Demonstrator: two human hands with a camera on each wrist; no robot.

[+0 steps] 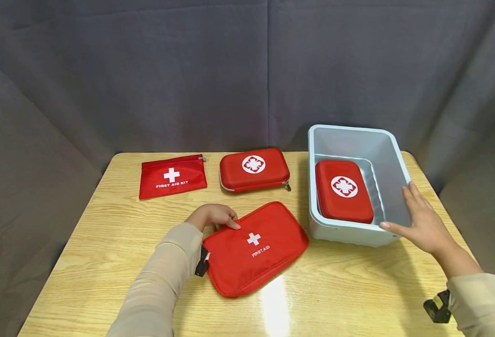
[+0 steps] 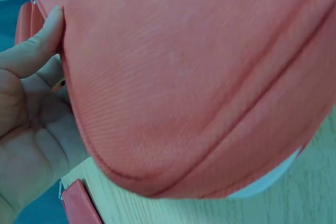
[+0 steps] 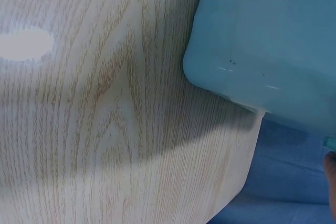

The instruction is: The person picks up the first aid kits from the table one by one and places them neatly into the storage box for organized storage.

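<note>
My left hand [image 1: 218, 216] pinches the upper left edge of a red soft first aid pouch [image 1: 268, 262], thumb on top and fingers underneath. The pouch carries a white cross and "FIRST AID" lettering; in the left wrist view its red fabric [image 2: 173, 87] fills most of the frame, beside the thumb. My right hand [image 1: 426, 224] is spread over the near right corner of a light grey plastic bin [image 1: 352, 231], thumb on the front rim and fingers at the right rim. Inside the bin, a red hard first aid case [image 1: 340, 206] leans toward the left wall.
At the back of the wooden table [image 1: 104, 243] lies a flat red zip pouch [image 1: 150, 180] marked "FIRST AID KIT". Another red hard case [image 1: 232, 173] with a zip sits between it and the bin. A grey curtain [image 1: 188, 84] hangs behind the table.
</note>
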